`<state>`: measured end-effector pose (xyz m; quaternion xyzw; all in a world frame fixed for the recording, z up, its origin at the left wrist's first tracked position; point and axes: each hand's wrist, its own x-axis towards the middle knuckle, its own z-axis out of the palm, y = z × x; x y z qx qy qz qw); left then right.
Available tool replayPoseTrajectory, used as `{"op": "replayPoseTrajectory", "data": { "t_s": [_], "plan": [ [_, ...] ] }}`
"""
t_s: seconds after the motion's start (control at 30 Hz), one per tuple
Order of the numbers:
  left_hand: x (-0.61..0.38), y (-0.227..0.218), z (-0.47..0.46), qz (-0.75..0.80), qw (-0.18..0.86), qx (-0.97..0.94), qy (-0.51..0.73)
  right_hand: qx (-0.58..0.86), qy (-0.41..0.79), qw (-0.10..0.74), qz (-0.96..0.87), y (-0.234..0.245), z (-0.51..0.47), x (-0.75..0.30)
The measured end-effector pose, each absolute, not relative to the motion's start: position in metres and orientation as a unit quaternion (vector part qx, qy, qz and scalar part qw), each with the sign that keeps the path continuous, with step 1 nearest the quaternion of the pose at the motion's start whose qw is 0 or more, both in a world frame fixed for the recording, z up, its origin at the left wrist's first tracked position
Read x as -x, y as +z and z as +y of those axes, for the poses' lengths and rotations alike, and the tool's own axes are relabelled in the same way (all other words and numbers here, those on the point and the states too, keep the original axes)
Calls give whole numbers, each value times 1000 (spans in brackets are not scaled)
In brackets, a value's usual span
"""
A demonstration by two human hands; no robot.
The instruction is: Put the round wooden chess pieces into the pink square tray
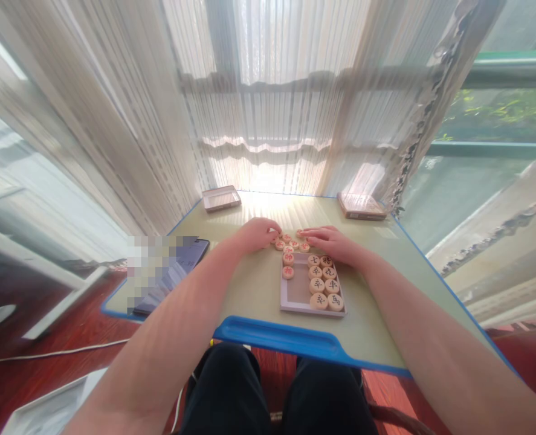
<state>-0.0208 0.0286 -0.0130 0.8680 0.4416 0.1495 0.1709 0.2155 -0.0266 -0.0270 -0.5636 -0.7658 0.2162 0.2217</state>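
Observation:
A shallow tray [290, 306] holds round wooden Chinese chess pieces. Two columns of black-marked pieces [316, 285] fill its right side, and a red-marked piece [287, 272] lies at its left. Past the tray's far edge, several loose red-marked pieces [294, 244] are bunched on the table. My left hand [259, 234] is at the left of this bunch, its fingers curled in a pinch around a chess piece that they partly hide. From the right, my right hand [330, 241] reaches over with fingers stretched out flat, their tips against pieces at the bunch's right edge.
The small table [249, 284] has a blue rim with a molded groove [281, 335] in front. An open box lid [221, 198] sits at the far left, a flat box [362, 206] at the far right. A dark tablet-like device [195, 252], partly blurred out, lies left. Sheer curtains [268, 109] hang behind.

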Motion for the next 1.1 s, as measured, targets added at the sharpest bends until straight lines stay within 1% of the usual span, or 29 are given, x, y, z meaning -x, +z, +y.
{"op": "replayPoseTrajectory", "data": {
  "t_s": [0.13,0.23,0.33,0.47,0.7,0.87,0.97,1.1],
  "plan": [
    [32,-7,33,502,159,-835,158,563,205,239,-764,-26,-28,-214],
    [43,-1,37,525,165,-824,136,557,180,221,-780,-26,-28,-214],
    [49,4,35,511,198,-833,80,558,149,200,-792,-25,-28,-215],
    [49,9,30,482,223,-847,39,553,117,179,-806,-21,-32,-211],
    [46,8,26,487,264,-831,49,509,111,163,-838,-15,-38,-199],
    [39,7,24,495,231,-836,54,530,77,189,-823,-14,-34,-202],
    [38,5,25,490,201,-847,54,559,83,201,-800,-15,-33,-204],
    [39,3,27,490,196,-848,53,582,86,211,-781,-17,-33,-203]
  ]
}}
